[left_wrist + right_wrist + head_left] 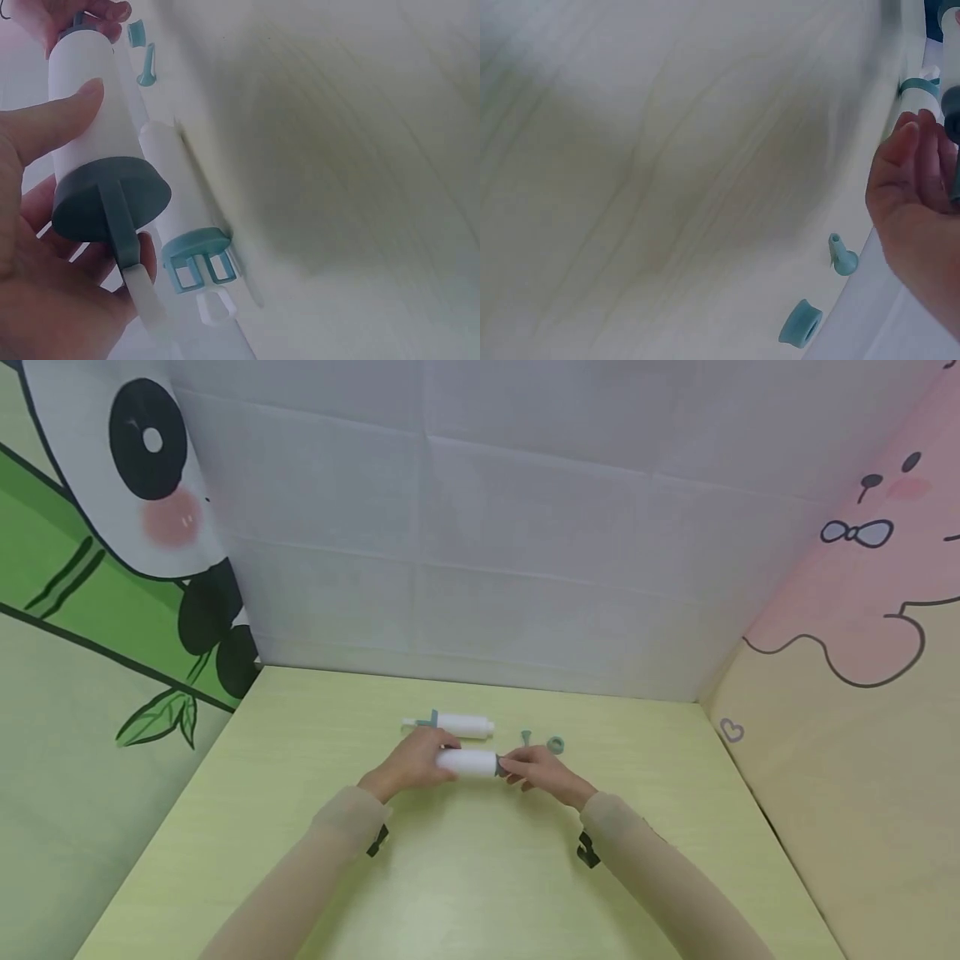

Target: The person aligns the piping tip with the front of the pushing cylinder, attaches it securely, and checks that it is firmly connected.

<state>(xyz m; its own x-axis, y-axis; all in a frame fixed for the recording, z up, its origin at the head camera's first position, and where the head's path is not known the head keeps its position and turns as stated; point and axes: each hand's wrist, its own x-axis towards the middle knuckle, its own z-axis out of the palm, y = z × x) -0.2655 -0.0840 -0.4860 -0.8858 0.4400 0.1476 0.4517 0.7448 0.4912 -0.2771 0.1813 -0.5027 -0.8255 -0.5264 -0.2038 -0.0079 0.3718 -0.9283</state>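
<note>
My left hand [411,762] holds a large white icing syringe [474,763] lying sideways just above the table. In the left wrist view its thumb presses the barrel and its fingers curl round beneath. A dark teal end cap [97,199] with a handle shaft faces that camera. At the other end, my right hand [546,770] pinches the syringe's dark grey-teal tip [500,766] between thumb and fingers; the right wrist view cuts the tip off at its edge. Behind lies a second white icing syringe [463,725] with a lighter teal finger grip [199,241].
A small teal nozzle [844,259] and a teal ring [801,324] lie on the table [480,877] beyond my right hand. A white wall sheet [525,568] stands behind, with printed panels on both sides.
</note>
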